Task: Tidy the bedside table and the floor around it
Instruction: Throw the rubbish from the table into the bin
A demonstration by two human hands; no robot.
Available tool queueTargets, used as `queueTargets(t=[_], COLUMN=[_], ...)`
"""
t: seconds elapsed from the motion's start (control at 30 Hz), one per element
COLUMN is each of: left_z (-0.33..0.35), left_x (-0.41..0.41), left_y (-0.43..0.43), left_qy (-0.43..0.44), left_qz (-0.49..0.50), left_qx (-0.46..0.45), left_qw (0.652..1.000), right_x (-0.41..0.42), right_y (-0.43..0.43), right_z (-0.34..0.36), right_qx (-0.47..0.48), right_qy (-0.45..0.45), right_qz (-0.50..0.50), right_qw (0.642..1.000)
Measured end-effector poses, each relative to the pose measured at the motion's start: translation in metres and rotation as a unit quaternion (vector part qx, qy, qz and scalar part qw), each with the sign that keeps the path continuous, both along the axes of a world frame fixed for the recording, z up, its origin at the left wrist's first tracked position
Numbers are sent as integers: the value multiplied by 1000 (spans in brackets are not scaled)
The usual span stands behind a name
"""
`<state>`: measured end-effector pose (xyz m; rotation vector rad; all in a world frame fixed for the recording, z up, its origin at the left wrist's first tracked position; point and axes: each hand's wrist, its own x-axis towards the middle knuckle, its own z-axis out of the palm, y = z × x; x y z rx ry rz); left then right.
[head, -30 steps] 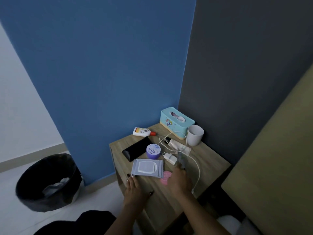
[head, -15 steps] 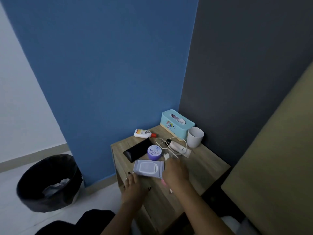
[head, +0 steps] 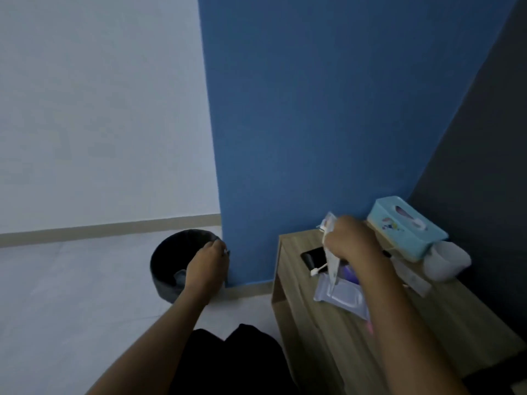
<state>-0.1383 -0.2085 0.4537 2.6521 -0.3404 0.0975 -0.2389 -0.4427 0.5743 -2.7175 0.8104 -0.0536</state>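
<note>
Home bedroom, wooden bedside table (head: 328,332) against blue wall (head: 328,109), tissue box (head: 405,226), black bin (head: 176,260) on floor

Blue wall (head: 328,109) is filling most of my feed here, with a white wall (head: 99,109) sitting off to its left and a dark grey wall (head: 484,152) cutting in on the right. A beige skirting board (head: 108,230) is running along the white one's base.

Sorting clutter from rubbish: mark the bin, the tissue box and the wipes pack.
bin (head: 163,285): head view, left outer wall.
tissue box (head: 405,233): head view, teal top.
wipes pack (head: 342,300): head view, flat top face.
</note>
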Motion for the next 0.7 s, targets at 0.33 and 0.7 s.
queueTargets(t=[0.33,0.7], left_z=[-41,-89], left_x=[28,68], left_y=[69,112], left_qy=[50,64], left_qz=[65,126], left_qx=[-12,-27], left_qw=[997,990], right_x=[46,135], right_y=[20,137], right_z=[-43,-120], right_qx=[552,716], right_qy=[-112,22], right_qz=[-120,-57], right_qw=[817,696])
